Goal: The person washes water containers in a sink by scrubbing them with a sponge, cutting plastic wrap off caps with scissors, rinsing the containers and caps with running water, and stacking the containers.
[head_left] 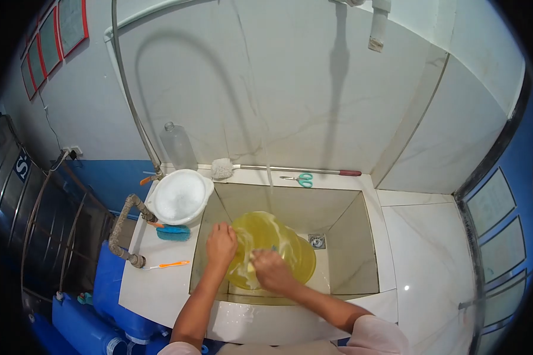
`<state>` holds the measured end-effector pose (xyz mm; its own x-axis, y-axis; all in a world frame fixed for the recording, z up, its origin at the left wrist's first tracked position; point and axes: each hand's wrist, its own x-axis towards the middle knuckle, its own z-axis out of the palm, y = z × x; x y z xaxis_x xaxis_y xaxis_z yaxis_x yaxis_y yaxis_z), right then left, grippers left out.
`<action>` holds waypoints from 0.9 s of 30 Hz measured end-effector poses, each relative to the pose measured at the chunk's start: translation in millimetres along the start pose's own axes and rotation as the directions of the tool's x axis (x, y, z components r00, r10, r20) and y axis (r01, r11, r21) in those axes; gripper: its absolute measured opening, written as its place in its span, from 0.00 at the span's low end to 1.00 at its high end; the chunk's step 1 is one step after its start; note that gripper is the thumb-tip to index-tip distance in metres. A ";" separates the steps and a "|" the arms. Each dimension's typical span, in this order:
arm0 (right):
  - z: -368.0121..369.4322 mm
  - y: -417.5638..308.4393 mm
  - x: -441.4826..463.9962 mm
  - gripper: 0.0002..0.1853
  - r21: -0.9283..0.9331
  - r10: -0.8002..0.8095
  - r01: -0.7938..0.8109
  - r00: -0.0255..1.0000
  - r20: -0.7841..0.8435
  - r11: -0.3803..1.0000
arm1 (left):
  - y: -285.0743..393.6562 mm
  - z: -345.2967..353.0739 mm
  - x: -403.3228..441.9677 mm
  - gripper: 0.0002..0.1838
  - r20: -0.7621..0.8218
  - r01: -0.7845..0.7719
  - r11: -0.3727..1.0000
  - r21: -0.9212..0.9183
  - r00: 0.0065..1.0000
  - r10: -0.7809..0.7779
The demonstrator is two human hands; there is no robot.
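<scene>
A large yellow see-through container (299, 254) lies tilted in the tiled sink, with whitish suds streaked over its surface. My left hand (221, 244) is closed on the container's upper left edge. Against the sudsy side of the container presses my right hand (269, 271), its fingers curled. A small pale yellow bit shows at those fingers, but most of what they hold is hidden.
The sink (352, 248) has a drain (317, 241). On its left ledge are a white basin (180, 195) of suds, a blue brush (173, 233) and an orange toothbrush (170, 264). Along the back lie a long-handled brush (290, 169) and scissors (304, 180), near a clear bottle (177, 145).
</scene>
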<state>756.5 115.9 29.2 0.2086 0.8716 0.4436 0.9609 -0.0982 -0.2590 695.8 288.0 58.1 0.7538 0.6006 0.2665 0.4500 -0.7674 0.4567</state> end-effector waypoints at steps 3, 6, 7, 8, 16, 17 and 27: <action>9.4 80.3 35.0 0.16 0.075 0.406 -0.412 0.910 0.077 0.908 | 12.3 -30.9 -18.9 0.11 0.011 -0.060 0.996 -0.061 0.998 0.061; 28.8 155.2 35.1 0.14 0.586 0.427 -0.494 0.865 0.262 0.642 | -9.6 -17.2 -27.9 0.12 -0.006 -0.280 0.945 -0.170 0.959 0.283; 47.3 156.1 2.8 0.15 0.489 0.506 -0.540 0.836 0.213 0.686 | -20.1 -9.3 -25.7 0.14 -0.046 -0.338 0.918 -0.207 0.941 0.336; 64.2 149.4 -28.1 0.17 0.384 0.577 -0.586 0.802 0.152 0.714 | -27.3 -5.1 -26.2 0.14 -0.045 -0.347 0.916 -0.203 0.937 0.346; 68.5 145.8 -7.8 0.21 0.748 0.596 -0.594 0.727 0.341 0.297 | 16.5 -47.5 -38.1 0.11 0.260 0.344 0.936 -0.072 0.913 -0.315; 92.3 182.6 -17.9 0.21 0.782 0.542 -0.596 0.724 0.427 0.181 | 17.9 -42.4 -33.9 0.11 0.267 0.343 0.937 -0.069 0.911 -0.314; 72.5 114.6 -64.2 0.29 0.369 0.847 -0.895 0.389 0.362 0.253 | 18.8 -32.0 -28.5 0.09 0.217 0.528 0.846 -0.076 0.837 -0.503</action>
<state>840.0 83.5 -91.2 0.8294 0.4293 -0.3576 -0.0110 -0.6274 -0.7787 667.4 263.7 86.2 0.5086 0.8396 -0.1907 0.7423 -0.3154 0.5912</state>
